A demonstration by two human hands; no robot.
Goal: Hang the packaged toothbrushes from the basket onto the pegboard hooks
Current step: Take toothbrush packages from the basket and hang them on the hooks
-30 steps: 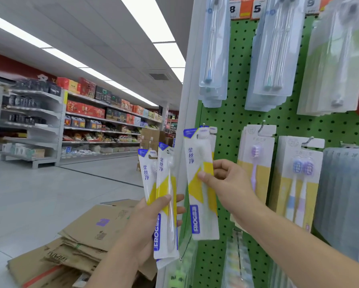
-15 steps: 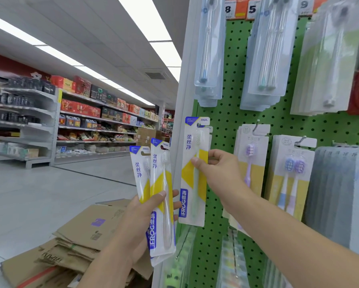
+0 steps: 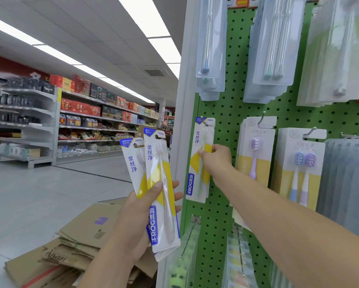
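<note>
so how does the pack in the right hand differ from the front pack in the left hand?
The right hand's pack is up against the pegboard, its top slot at a hook; the left hand's front pack is out in the aisle, off the board. The right hand pinches its pack mid-height; the left hand grips its pack together with a second one. Both are the same white, yellow and blue design.

I read "FROG" and 柔丝净 on the pack (image 3: 200,161) my right hand (image 3: 215,161) holds at the pegboard (image 3: 226,113), the same on the two packs (image 3: 153,183) in my left hand (image 3: 141,213); other labels unreadable.
</note>
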